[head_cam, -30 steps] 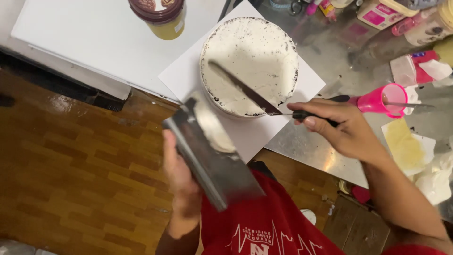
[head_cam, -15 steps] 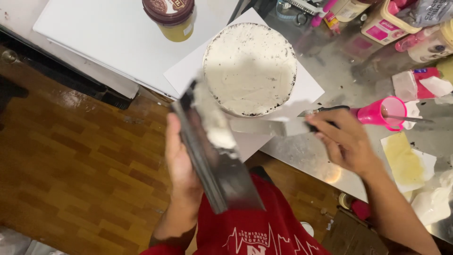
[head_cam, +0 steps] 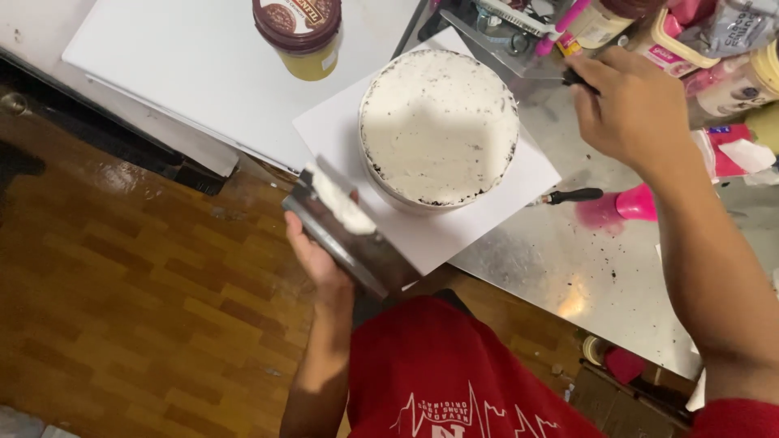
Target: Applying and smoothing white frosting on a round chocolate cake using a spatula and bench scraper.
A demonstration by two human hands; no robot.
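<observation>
A: White-frosted cake (head_cam: 438, 126) sits on a white board (head_cam: 495, 203) on the steel desk (head_cam: 584, 268). Step?

B: Likely smoothing. Left hand (head_cam: 320, 259) grips a metal scraper (head_cam: 349, 227), loaded with frosting, just left of the cake. Right hand (head_cam: 633, 105) clenches a spatula (head_cam: 519, 61) beyond the cake. Next calls for careful blade contact.

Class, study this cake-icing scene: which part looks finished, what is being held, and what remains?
Done: the cake on its white board wears a white coat on top. In hand: the left hand holds a metal scraper carrying icing; the right hand grips a spatula beyond the cake. Left: dark crumbs show through at the rim, so smoothing seems unfinished.
</observation>
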